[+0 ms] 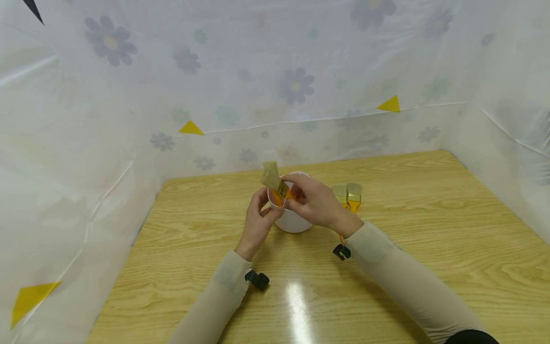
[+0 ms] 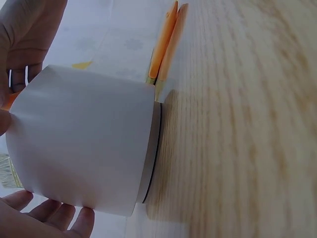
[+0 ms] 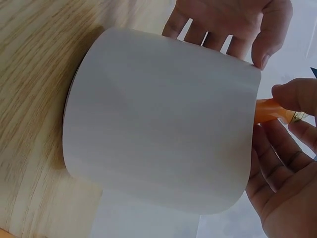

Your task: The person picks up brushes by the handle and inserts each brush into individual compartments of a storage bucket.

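Observation:
A white cylindrical container [image 1: 294, 221] stands upright on the table. My left hand [image 1: 258, 220] holds its left side, thumb at the rim and fingers spread along the wall, as the right wrist view also shows. My right hand [image 1: 315, 200] is over the container's mouth and pinches a paintbrush [image 1: 271, 176]. Its pale bristles point up and to the left, above the rim. In the right wrist view the brush's orange handle [image 3: 267, 110] passes down behind the rim; its lower end is hidden inside the container.
On the table right of the container lie two more paintbrushes [image 1: 354, 192] with orange handles, partly behind my right forearm. The wooden table [image 1: 193, 229] meets flower-patterned plastic sheeting [image 1: 240, 86] at the back and sides. Yellow triangles [image 1: 191, 128] mark the sheeting.

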Demonstrator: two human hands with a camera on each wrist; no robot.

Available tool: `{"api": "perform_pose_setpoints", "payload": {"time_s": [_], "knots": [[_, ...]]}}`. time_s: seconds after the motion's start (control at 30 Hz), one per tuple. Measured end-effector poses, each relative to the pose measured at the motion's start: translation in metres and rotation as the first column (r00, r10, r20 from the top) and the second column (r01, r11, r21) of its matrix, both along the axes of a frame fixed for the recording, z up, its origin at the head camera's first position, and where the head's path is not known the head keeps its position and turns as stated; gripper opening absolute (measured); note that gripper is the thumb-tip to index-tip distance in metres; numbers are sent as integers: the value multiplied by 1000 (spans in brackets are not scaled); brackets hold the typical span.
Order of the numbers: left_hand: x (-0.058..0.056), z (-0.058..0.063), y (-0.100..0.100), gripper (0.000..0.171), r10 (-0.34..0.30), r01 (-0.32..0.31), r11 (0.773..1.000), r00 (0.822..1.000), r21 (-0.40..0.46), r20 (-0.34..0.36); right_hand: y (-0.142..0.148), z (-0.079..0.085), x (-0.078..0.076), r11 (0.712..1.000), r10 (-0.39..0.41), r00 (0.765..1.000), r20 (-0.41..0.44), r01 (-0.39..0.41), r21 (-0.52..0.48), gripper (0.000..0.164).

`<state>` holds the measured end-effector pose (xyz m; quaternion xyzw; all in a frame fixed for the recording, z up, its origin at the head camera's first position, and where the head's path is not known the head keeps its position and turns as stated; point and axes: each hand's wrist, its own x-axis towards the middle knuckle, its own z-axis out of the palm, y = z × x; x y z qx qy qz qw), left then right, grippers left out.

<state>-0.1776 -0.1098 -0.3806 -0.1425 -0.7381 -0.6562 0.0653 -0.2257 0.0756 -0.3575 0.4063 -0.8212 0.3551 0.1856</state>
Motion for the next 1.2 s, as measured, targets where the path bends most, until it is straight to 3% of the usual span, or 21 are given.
{"api": "perform_pose_setpoints", "payload": {"time_s": [0.5,1.2], "knots": [[-1,0,0,58,-4,4,1000,1000,2,-12,0,-3,2,997,-24,999,-47,27,65,51],[-1,0,1,59,14,-14,1000,1000,6,11,2,-2,7,984,-94,995,17,90,152,45]]}}
